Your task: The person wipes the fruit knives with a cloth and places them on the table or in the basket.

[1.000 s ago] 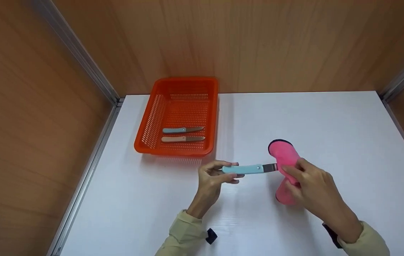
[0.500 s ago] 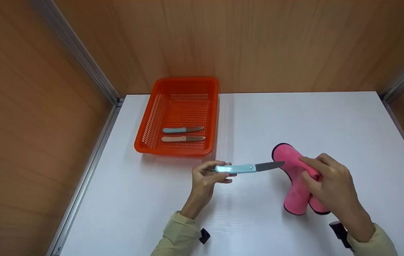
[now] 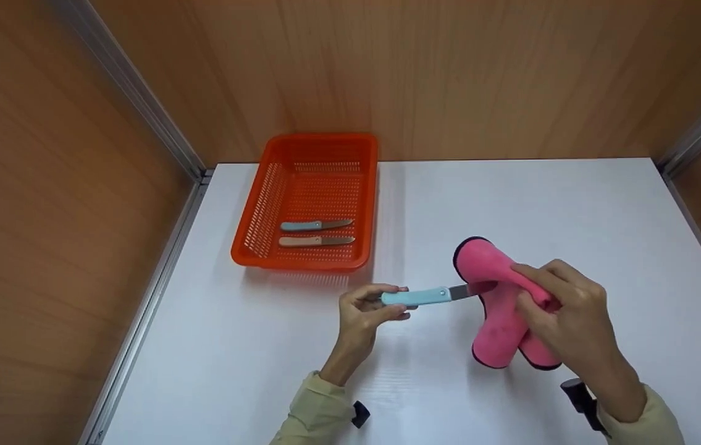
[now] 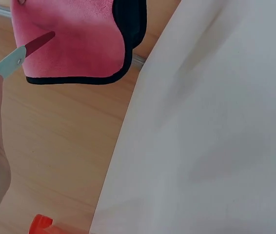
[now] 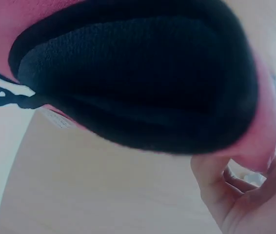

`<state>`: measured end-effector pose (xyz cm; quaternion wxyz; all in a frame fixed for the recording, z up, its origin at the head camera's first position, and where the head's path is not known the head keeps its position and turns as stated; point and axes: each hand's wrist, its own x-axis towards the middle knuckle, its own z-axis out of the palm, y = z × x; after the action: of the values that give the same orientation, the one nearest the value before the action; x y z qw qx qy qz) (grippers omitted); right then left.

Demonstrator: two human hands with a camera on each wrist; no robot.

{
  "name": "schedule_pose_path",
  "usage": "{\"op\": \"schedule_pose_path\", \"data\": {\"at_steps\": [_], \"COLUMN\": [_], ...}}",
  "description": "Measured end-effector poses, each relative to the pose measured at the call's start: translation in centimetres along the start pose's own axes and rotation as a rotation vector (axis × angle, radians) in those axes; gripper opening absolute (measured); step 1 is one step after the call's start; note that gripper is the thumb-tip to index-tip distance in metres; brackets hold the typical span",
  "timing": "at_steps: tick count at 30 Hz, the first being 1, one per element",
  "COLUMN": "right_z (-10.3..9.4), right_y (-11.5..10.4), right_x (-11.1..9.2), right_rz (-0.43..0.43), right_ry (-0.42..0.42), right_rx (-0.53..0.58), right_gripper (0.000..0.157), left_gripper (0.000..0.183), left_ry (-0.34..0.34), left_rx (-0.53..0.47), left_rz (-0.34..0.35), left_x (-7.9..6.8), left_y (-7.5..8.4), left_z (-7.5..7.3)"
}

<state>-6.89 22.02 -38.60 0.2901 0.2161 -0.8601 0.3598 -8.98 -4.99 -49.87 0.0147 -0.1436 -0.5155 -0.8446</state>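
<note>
My left hand (image 3: 359,321) pinches a knife by its light blue handle (image 3: 415,296), the blade pointing right. My right hand (image 3: 575,318) grips a bunched pink cloth (image 3: 501,318) with black edging, whose lobes hang down. In the head view, the cloth partly covers the blade's tip end. Seen from the left wrist, the blade (image 4: 40,43) lies across the front of the pink cloth (image 4: 79,53), and one finger extends along the handle. The right wrist view is filled by the cloth's dark underside (image 5: 143,83), with a hanging loop at its left; the knife is out of sight there.
An orange perforated basket (image 3: 294,264) stands at the back left of the white table (image 3: 541,204). Inside lie two knives, one with a blue handle (image 3: 301,226) and one with a beige handle (image 3: 299,241). Wooden panels (image 3: 461,80) enclose the table's back and sides.
The cloth first covered most of the blade, then moved right and bared it. Now it has shifted back left over the tip end. The left hand with the knife has moved only slightly.
</note>
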Motion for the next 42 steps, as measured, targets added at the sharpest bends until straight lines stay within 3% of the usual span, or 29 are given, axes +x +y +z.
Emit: {"op": "schedule_pose_path", "data": {"at_steps": [9, 18, 25, 33, 39, 42], "right_z": [2.9, 4.0, 3.0, 1.0, -0.4, -0.9], "right_y": [-0.7, -0.7, 0.3, 2.1, 3.5, 3.9], "right_x": [-0.5, -0.9, -1.1, -1.2, -1.4, -1.3], "right_rz": [-0.222, -0.221, -0.166, -0.067, 0.051, 0.058], "right_ry": [-0.223, -0.316, -0.331, -0.331, -0.220, -0.122], "right_rx": [-0.047, -0.166, -0.229, -0.184, -0.075, -0.034], "right_gripper": [0.032, 0.026, 0.026, 0.028, 0.031, 0.034], "left_gripper": [0.030, 0.021, 0.021, 0.023, 0.026, 0.030], "left_ry": [0.010, 0.006, 0.012, 0.022, 0.041, 0.042], "left_rx": [-0.061, -0.122, -0.138, -0.077, -0.034, -0.016], "left_rz": [-0.046, -0.073, -0.055, -0.054, -0.046, -0.032], "left_x": [0.4, 0.5, 0.3, 0.5, 0.4, 0.5], "left_y": [0.3, 0.4, 0.4, 0.8, 0.8, 0.4], "left_z": [0.8, 0.8, 0.2, -0.7, -1.2, -1.1]}}
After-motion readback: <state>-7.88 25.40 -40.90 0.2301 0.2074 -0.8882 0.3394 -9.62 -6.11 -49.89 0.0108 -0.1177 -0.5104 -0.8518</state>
